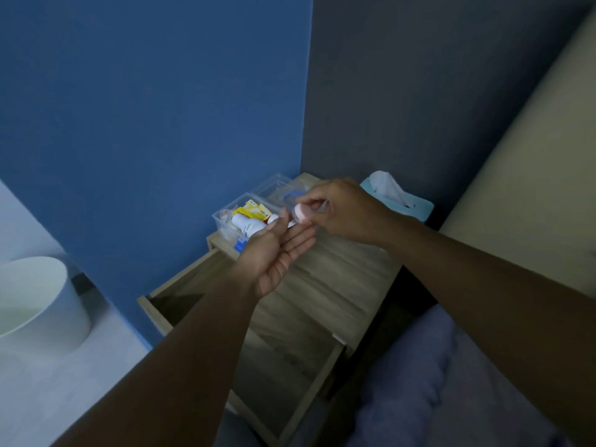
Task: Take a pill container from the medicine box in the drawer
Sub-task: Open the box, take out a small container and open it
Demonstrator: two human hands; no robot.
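Two bare forearms come in from the lower edge of the frame, one from lower left and one from the right. Below them, at lower centre, one wooden drawer (283, 359) is pulled out; its grey-brown grain bottom is flat and bare, with thin pale walls around it. At the lower right lies one soft, bluish, wrinkled cloth (432, 375).

Near the centre the left hand (274, 253) is released, palm up and fingers stretched flat, holding nothing. The right hand (338, 211) is just above it and pinches one small clear pill container (301, 212) with a round pale pink end, right over the left fingertips.

Behind the hands, on the wooden surface (338, 269), stands one clear plastic medicine box (225, 217) with its lid (277, 187) opened back. Inside I count one white bottle (250, 225) and one yellow packet (251, 209); other items are too small to tell. One light blue tissue box (406, 201) stands to the right, near the surface's back edge. One round white bin (35, 301) sits at the left edge of the frame, well apart.
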